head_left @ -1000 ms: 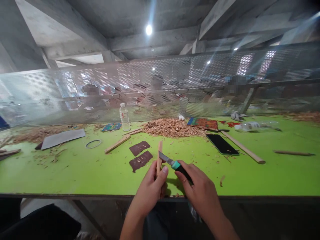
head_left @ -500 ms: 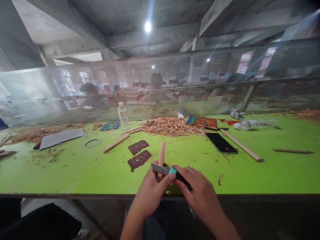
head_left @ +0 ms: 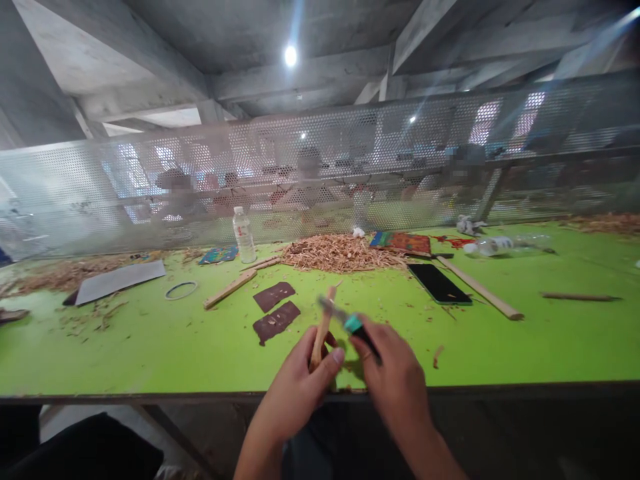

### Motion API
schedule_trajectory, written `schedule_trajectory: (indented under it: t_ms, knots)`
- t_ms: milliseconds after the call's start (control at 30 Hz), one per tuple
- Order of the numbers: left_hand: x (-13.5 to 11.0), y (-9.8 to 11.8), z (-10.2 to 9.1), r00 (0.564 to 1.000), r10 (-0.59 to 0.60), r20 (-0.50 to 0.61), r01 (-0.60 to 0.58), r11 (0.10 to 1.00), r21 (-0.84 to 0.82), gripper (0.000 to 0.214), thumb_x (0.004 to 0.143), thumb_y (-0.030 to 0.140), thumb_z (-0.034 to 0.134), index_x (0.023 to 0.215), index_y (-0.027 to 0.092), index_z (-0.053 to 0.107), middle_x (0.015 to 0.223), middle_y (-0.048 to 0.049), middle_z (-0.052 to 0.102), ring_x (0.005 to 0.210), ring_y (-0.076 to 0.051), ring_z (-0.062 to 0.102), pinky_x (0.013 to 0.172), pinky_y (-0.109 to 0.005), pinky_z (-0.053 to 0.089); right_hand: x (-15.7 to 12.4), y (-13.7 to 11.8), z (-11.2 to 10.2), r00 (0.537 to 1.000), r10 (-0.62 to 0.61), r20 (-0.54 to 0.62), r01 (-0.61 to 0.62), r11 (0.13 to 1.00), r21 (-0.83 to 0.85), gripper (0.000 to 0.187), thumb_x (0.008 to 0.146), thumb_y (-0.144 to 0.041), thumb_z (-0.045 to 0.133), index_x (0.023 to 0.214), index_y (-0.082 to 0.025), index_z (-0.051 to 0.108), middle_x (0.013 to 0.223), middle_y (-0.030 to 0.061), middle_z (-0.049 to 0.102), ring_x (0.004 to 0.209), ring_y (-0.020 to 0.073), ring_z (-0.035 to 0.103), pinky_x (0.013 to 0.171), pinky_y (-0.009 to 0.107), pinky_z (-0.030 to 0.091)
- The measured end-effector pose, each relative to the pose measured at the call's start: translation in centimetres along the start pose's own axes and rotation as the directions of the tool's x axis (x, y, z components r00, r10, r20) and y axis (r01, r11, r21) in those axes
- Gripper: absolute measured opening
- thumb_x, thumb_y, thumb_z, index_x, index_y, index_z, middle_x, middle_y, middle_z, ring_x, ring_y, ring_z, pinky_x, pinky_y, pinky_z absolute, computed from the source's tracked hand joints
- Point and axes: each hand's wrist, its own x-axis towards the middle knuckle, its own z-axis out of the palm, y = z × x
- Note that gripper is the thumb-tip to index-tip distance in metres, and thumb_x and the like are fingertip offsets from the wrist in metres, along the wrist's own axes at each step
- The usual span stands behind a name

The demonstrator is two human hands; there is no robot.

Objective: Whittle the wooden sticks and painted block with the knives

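Observation:
My left hand (head_left: 300, 383) is closed round the lower end of a short wooden stick (head_left: 323, 327), which points up and away over the near edge of the green table (head_left: 150, 347). My right hand (head_left: 393, 373) grips the dark handle of a utility knife (head_left: 347, 321) with a teal collar. Its blade is blurred by motion and lies against the upper part of the stick. A thin curl of wood stands off the stick's tip.
Two dark sandpaper pieces (head_left: 276, 310) lie just beyond my hands. Further back are a heap of wood shavings (head_left: 343, 253), a water bottle (head_left: 243, 235), a black phone (head_left: 439, 284), wooden sticks (head_left: 481, 291), a grey sheet (head_left: 117, 280) and a ring (head_left: 181, 290). People sit behind a perforated metal screen (head_left: 320, 173).
The knife blade has travelled from low on the stick, near my left thumb, up toward its tip, raising a shaving. The stick now leans slightly to the right.

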Motion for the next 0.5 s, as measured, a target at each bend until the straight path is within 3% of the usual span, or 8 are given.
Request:
schedule_trajectory:
  t_ms: [67, 133, 500]
  knots:
    - [-0.03, 0.18, 0.06, 1.0, -0.009, 0.005, 0.009, 1.0, -0.021, 0.045, 0.092, 0.06, 0.065, 0.109, 0.021, 0.05, 0.066, 0.0106, 0.036, 0.047, -0.005, 0.03, 0.041, -0.017, 0.027, 0.47, 0.16, 0.06, 0.99, 0.106, -0.092, -0.104, 0.994, 0.023, 0.04, 0.106, -0.047, 0.048, 0.131, -0.02, 0.063, 0.109, 0.0115, 0.073, 0.098, 0.0272, 0.069, 0.079, 0.035, 0.05]
    - [0.11, 0.21, 0.09, 0.999, -0.022, -0.047, 0.021, 0.999, -0.034, 0.046, 0.091, 0.061, 0.064, 0.11, 0.022, 0.05, 0.063, 0.0114, 0.034, 0.045, -0.005, 0.029, 0.039, -0.017, 0.028, 0.74, 0.26, -0.01, 0.987, 0.137, -0.08, -0.135, 0.99, 0.03, 0.04, 0.106, -0.048, 0.049, 0.131, -0.02, 0.063, 0.112, 0.0114, 0.073, 0.102, 0.0275, 0.069, 0.081, 0.035, 0.051]
    - [0.39, 0.11, 0.2, 0.999, -0.001, -0.045, 0.0, 0.999, -0.037, 0.055, 0.087, 0.061, 0.069, 0.117, 0.02, 0.049, 0.062, 0.012, 0.035, 0.046, -0.006, 0.032, 0.04, -0.018, 0.029, -0.06, 0.46, -0.43, 0.987, -0.069, 0.143, 0.076, 0.996, -0.039, 0.034, 0.106, -0.04, 0.049, 0.133, -0.022, 0.06, 0.107, 0.0093, 0.072, 0.096, 0.027, 0.068, 0.08, 0.038, 0.05]
